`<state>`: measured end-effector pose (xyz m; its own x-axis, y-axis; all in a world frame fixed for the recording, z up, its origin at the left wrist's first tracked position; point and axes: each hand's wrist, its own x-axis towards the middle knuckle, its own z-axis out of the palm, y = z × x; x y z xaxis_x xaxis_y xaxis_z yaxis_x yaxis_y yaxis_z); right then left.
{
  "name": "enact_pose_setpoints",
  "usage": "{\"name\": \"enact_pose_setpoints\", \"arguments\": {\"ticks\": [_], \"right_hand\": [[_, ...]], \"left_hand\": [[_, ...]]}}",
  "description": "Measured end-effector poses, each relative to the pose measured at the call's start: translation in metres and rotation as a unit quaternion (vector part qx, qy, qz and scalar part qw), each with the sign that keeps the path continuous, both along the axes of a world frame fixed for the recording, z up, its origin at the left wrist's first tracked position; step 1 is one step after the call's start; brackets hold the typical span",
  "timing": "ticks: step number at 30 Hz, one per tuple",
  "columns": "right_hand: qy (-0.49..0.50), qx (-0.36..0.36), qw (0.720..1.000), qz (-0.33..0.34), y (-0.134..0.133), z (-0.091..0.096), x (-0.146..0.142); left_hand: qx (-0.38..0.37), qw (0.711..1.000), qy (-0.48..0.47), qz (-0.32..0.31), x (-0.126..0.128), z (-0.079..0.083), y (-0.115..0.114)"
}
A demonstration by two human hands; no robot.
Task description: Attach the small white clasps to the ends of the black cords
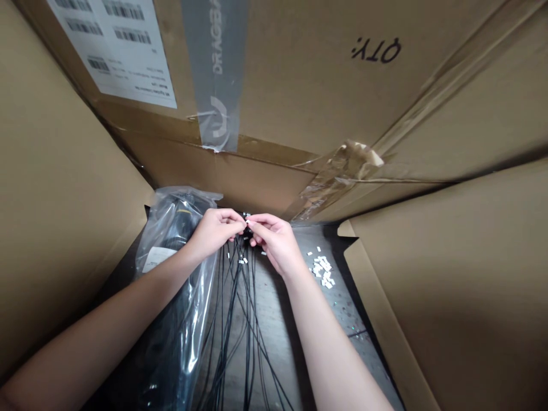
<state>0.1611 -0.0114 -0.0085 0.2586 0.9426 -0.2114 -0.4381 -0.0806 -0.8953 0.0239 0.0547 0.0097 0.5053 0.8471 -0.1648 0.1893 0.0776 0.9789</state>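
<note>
My left hand (222,228) and my right hand (270,237) meet fingertip to fingertip, both pinched closed. Between them shows a small white connector (247,223), held by the right thumb and finger. Whatever the left fingertips grip is mostly hidden, though it looks like the end of a thin black cable. Below the hands, a bundle of black cables (233,302) runs toward me over the dark surface, several with small white connectors (242,261) at their far ends. A loose pile of small white pieces (323,268) lies right of my right hand.
A clear plastic bag (180,337) of black cables lies left of the bundle, partly under my left forearm. A large taped cardboard box (291,85) stands behind the hands. Cardboard panels rise at the left (55,188) and right (462,274).
</note>
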Motion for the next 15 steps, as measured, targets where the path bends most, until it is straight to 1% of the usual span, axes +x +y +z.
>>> {"name": "enact_pose_setpoints", "arguments": {"ticks": [6,15], "right_hand": [[0.002,0.000,1.000,0.000,0.0005,-0.0010,0.0000],[0.001,0.004,1.000,0.012,-0.0002,-0.0024,0.0010]], "left_hand": [[0.005,1.000,0.010,0.004,0.0011,0.0020,-0.0004],[0.023,1.000,0.020,-0.002,-0.0007,0.0006,-0.0006]]}}
